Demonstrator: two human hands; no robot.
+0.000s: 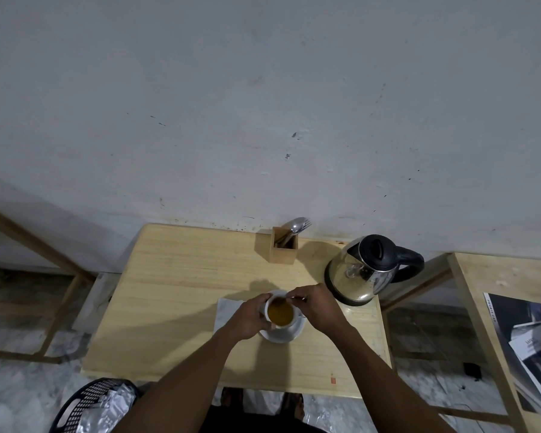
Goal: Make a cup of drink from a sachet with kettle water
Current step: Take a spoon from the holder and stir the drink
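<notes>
Cup [280,314] of brown drink sits on its saucer [294,334], left hand [247,320] wrapped round its side to steady it. Right hand [316,307] pinches something thin over its rim, probably stirring. Kettle [363,270] stands beyond, right of the cup; cutlery holder [283,249] behind.

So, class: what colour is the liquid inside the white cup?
Amber-brown liquid in the white cup, head view.

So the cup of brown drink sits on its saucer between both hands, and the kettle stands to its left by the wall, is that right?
Not quite: the head view shows the kettle to the right of the cup, not the left. The rest holds: it sits on its saucer between the left hand and right hand.
</notes>
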